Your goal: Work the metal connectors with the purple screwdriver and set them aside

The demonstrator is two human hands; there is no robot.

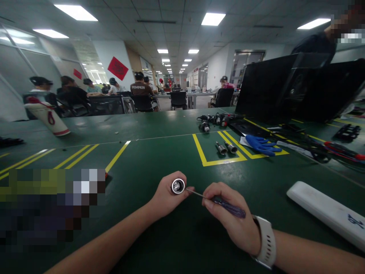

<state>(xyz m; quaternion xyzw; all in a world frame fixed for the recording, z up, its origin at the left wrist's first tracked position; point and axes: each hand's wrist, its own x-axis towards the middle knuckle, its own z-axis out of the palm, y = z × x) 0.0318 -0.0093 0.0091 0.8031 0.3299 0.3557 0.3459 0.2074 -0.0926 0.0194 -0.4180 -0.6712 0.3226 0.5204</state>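
Note:
My left hand [168, 196] is closed around a round metal connector [178, 186], its open face with several pins turned toward me. In my right hand [228, 213] is a screwdriver [229, 207] with a dark, see-through handle. Its thin shaft points left, and the tip meets the side of the connector. Whether the tip sits in a screw is too small to tell. Two more metal connector shells [221, 148] lie side by side beyond my hands, inside a yellow taped outline [203, 156].
On the green table [137, 163], a blue glove [262, 145] and black cabled connectors [205, 126] lie at the back right. A long white case [325, 213] is at the right, near black monitors [265, 87]. A white cup-shaped container [49, 116] leans at the far left.

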